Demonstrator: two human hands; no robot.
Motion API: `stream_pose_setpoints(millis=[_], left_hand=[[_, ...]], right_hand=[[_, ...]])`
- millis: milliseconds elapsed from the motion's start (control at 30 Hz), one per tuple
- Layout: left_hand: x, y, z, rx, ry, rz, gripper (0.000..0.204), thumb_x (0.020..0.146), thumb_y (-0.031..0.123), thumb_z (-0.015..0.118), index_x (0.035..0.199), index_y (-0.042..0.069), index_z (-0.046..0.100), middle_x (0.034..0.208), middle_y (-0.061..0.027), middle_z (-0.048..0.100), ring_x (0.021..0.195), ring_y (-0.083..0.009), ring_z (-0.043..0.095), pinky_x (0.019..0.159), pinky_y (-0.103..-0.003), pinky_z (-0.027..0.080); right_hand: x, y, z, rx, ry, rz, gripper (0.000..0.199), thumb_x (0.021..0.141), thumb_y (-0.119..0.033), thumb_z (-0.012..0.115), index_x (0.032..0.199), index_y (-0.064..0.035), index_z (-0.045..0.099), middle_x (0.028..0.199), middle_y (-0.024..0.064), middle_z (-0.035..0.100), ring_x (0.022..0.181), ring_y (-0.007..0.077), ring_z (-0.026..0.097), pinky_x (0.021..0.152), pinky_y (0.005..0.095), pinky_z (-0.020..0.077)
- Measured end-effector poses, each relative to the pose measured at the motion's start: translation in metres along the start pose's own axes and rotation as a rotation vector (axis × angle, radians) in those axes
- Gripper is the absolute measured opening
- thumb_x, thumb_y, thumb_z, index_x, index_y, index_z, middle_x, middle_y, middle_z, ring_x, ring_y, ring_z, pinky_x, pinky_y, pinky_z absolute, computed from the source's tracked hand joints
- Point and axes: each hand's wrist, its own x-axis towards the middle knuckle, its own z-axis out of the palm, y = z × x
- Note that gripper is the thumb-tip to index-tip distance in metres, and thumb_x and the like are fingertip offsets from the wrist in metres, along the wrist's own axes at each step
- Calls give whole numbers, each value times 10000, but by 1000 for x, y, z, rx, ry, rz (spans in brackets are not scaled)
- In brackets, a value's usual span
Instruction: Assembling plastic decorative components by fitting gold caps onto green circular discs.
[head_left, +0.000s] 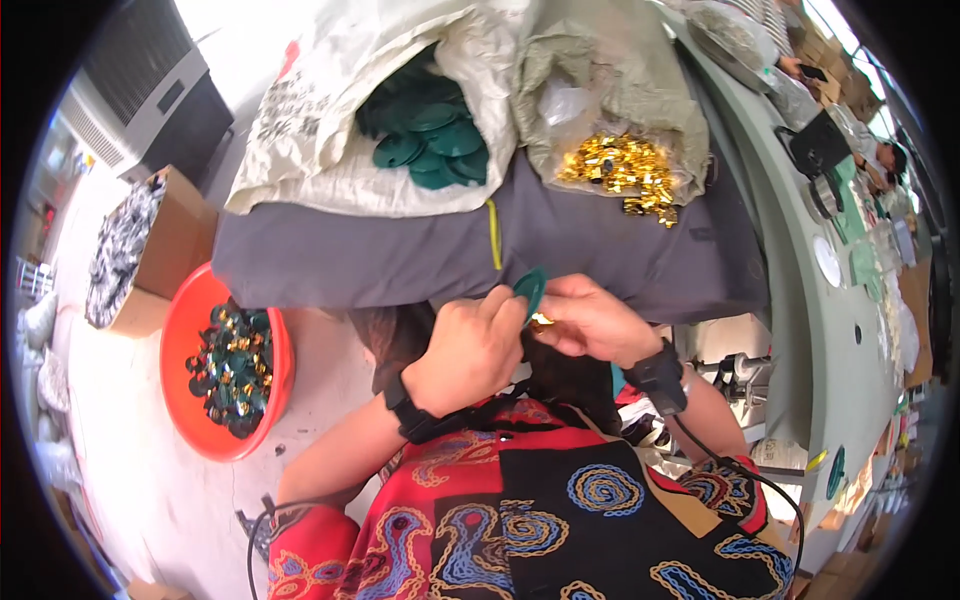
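Close in front of my body, both hands meet at the near edge of a grey cloth-covered surface [370, 250]. My left hand [470, 345] pinches a dark green disc [532, 288] that stands tilted between the hands. A small shiny gold piece [541, 321] shows at the fingertips of my right hand [590, 320], just below the disc. Whether the two parts touch is hard to see. Beyond lies an open white woven sack [300, 165] with many green discs [435, 145] in its mouth. Beside it, an olive sack [545, 80] spills gold pieces [620, 170].
On the floor at left stands an orange tub [172, 370] holding green-and-gold parts [235, 370]. Behind it is a cardboard box [175, 240] of dark and silvery material. A yellow strip [495, 235] lies on the cloth. A pale green table [800, 350] runs along the right.
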Motion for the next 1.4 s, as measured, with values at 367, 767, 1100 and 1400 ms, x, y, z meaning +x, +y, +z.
stream_pose_setpoints(millis=[367,767,1100,1400], left_hand=[[-55,-49,-36,-466,352,-672,123,826,19,626,948,15,606,762,-95,631,593,-183,600,514,-292,450],[-219,-176,-190,-171,1093,-1399,388,911,185,587,1242,14,477,1002,-145,629,689,-259,676,504,-321,523],[16,-186,-71,115,269,-682,294,820,188,620,1041,7,692,968,-231,683,902,-373,667,800,-422,524],[90,-227,-46,500,-101,-899,530,787,478,668,1015,0,654,1020,-211,684,966,-369,655,829,-454,519]], right_hand=[[14,-6,-13,-587,317,-426,302,930,-313,625,931,-11,615,683,63,617,515,152,584,496,301,476],[28,-4,-123,-1532,1189,-532,377,815,-12,629,1188,-45,582,1067,171,533,942,362,592,782,436,507],[31,5,-130,-1518,1175,-576,276,839,-18,605,1113,-32,572,1064,175,534,959,379,581,790,442,500],[28,5,-121,-1474,1217,-527,336,823,10,581,1157,46,571,1039,220,513,923,403,573,805,458,479]])
